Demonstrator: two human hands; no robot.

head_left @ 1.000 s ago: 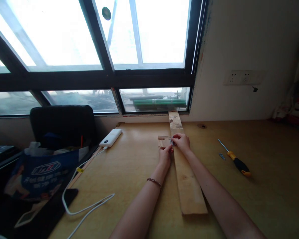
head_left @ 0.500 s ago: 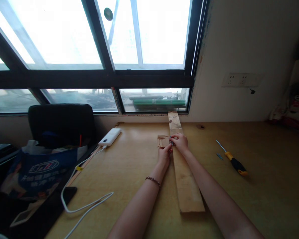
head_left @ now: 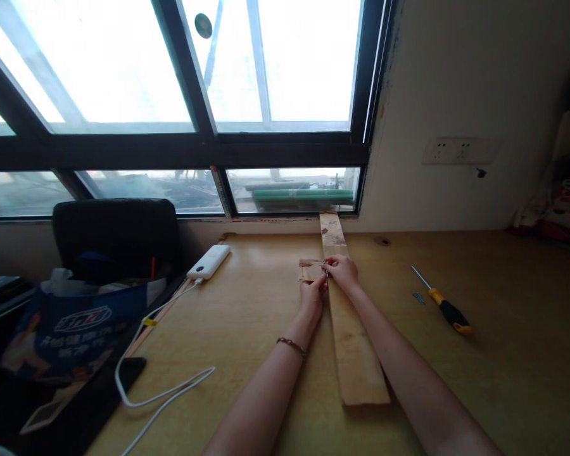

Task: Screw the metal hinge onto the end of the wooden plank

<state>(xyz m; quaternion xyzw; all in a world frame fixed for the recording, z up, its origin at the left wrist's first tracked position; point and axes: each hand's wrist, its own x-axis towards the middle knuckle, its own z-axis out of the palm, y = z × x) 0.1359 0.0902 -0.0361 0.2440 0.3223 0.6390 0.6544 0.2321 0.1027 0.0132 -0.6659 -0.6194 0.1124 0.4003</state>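
Head view: 2 hands meet over the plank (head_left: 356, 354) on the desk (head_left: 503, 354); right hand (head_left: 344, 272) pinches a small metal part (head_left: 325, 268) (too tiny to identify), left hand (head_left: 312, 294) touches it, grip unclear.

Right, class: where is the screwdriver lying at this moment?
In the head view, the screwdriver lies on the desk, right of the plank and the right hand, touching neither.
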